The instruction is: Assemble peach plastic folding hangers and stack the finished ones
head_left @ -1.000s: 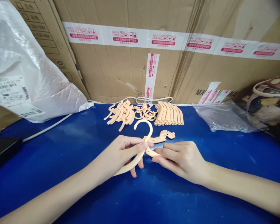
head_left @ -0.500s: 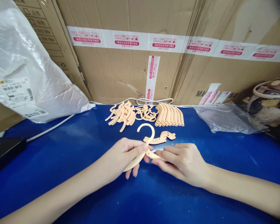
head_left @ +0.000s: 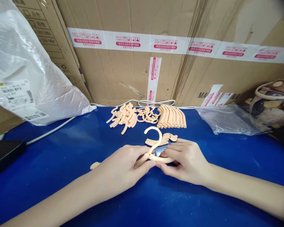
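A cream-coloured plastic hanger [head_left: 161, 159] lies between my hands over the blue table, its hook curving up and away from me. My left hand [head_left: 130, 164] is closed on the left arm of the hanger, thumb close to the joint under the hook; the tip of that arm shows beyond the hand. My right hand [head_left: 186, 160] pinches the right arm, whose outer end is hidden by the fingers. Just behind the hook rests a finished-looking folded hanger [head_left: 169, 137] with two small dark holes at its end.
At the back lie a heap of wavy hanger arms [head_left: 125, 116], a cluster of loose hooks [head_left: 148, 115] and a row of curved arms [head_left: 172, 116]. Cardboard boxes [head_left: 123, 72] stand behind. A white bag [head_left: 30, 69], a black device [head_left: 7, 154] and a clear plastic bag [head_left: 222, 119] flank them.
My left hand has shifted its grip, its thumb now below the joint. The hook has moved slightly right, and the hanger's right arm is turned to show its smooth side.
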A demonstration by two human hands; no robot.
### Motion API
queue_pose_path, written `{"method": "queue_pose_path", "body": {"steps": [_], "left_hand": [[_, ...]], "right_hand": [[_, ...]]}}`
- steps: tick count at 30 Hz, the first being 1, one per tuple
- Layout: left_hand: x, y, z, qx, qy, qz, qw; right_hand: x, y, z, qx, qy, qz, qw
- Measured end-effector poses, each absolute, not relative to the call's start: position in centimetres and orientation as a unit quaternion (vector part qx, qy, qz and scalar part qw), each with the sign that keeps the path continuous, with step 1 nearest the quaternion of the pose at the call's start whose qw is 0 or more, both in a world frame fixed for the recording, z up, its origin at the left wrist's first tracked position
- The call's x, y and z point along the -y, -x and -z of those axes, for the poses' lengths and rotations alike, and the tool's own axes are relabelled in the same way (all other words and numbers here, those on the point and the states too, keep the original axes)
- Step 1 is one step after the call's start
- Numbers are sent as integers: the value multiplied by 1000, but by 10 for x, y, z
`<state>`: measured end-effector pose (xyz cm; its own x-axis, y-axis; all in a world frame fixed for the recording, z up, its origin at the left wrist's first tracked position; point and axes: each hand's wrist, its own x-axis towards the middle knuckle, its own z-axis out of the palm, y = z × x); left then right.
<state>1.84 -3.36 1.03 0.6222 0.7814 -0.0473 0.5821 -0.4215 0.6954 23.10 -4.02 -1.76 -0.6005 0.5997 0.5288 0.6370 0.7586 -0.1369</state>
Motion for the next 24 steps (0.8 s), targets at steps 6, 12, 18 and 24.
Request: {"method": "queue_pose_path", "body": {"steps": [6,12,18,24], "left_hand": [[33,-16,-9,-398,-854,-156,297],[34,-15,-10,-406,-857,-170,268],[41,-21,-4,-359,-910,-131,159],[43,-23,2,-251,-963,-85,48]], "right_hand": [[40,-232,8,847,351,111,384],[42,-236,7,867,337,67,361],[42,-233,5,883,347,-9,317],[35,-239,-11,850,442,-92,270]]}}
